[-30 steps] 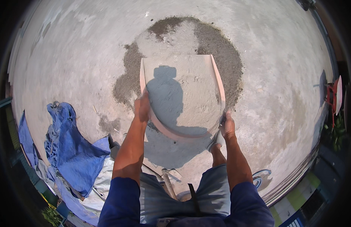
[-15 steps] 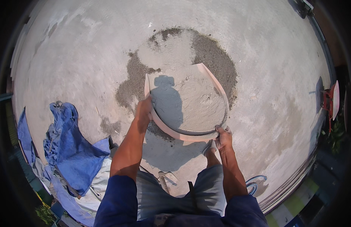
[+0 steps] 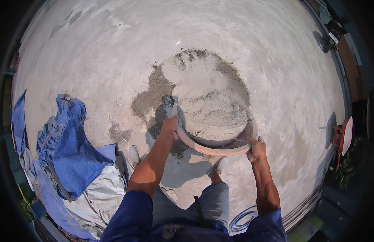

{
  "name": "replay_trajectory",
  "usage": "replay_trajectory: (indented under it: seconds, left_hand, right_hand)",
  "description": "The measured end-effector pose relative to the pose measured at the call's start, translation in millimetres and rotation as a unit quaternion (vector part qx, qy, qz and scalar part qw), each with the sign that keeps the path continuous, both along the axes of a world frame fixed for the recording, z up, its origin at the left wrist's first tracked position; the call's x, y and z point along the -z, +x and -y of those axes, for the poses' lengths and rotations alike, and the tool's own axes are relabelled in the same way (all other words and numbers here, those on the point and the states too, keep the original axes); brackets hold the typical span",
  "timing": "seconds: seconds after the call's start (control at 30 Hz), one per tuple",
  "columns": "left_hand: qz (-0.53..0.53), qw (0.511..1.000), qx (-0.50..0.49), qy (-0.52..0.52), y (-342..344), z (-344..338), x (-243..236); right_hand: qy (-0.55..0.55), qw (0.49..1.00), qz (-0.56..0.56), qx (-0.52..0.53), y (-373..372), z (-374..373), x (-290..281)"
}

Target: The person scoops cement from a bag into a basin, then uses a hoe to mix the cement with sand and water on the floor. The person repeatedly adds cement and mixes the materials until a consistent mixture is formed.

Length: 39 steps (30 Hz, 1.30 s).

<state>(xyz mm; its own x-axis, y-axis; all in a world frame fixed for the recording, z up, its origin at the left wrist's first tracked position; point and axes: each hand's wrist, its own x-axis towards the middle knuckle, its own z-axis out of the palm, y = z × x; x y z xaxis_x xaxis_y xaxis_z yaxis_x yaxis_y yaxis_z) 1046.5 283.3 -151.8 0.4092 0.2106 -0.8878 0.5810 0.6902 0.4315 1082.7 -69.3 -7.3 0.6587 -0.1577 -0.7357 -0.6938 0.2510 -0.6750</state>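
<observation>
Both hands were on a wide, pinkish-rimmed pan (image 3: 203, 149), held in front of the person's legs, low over the concrete floor (image 3: 94, 60); could not tell if its underside touched down. Left hand (image 3: 169, 127) had its grip clamped on the left side of the rim. Right hand (image 3: 257, 149) had its grip clamped on the rim at the near right, fingers curled round it. Curved back of the pan faced the person, open side faced away.

Light grey powder (image 3: 213, 121) sat heaped in the pan, crest rough and crumbly toward the far side; a shadowed strip of bare pan showed between heap and near rim. Far edge was hidden, so could not tell where heap stopped and floor spread began. Dark grit (image 3: 154, 88) lay on the floor left of the heap, more of it beyond and to the right.

Left shoe (image 3: 134, 155) stood near the left forearm, right shoe (image 3: 223, 163) just below the pan. Blue tarp (image 3: 80, 141) lay crumpled at left, partly over a whitish sheet (image 3: 106, 193). Coiled blue hose (image 3: 241, 220) lay beside the right sleeve (image 3: 267, 226). Red-framed object (image 3: 339, 139) at far right, kind unclear.
</observation>
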Motion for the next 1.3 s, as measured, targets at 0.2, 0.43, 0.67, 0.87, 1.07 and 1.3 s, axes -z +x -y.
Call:
replay_trajectory:
  seconds: [0.2,0.43,0.67,0.87,1.07,1.3]
  left_hand:
    - [-0.008,0.998,-0.053,-0.043,-14.4,-0.2,-7.3]
    - [-0.016,0.991,-0.099,-0.091,-30.3,18.2,-12.6]
    - [-0.109,0.961,-0.19,-0.168,-26.0,54.0,-21.1]
    - [-0.101,0.963,-0.178,-0.172,-34.3,60.0,-38.2]
    - [-0.065,0.955,-0.205,-0.203,-52.4,74.6,-41.8]
    - [0.035,0.917,-0.176,-0.356,-71.0,79.4,-23.9]
  right_hand:
    - [-0.018,0.999,0.025,-0.012,7.0,-18.6,-24.5]
    - [-0.055,0.996,0.041,-0.062,46.0,-24.7,-58.3]
    - [-0.154,0.981,0.026,-0.119,84.4,-31.4,-69.0]
    - [-0.161,0.976,0.039,-0.14,85.6,-31.1,-77.7]
    - [-0.164,0.973,0.062,-0.149,76.6,-23.8,-105.5]
    - [-0.166,0.971,0.092,-0.146,87.8,-32.5,-147.4]
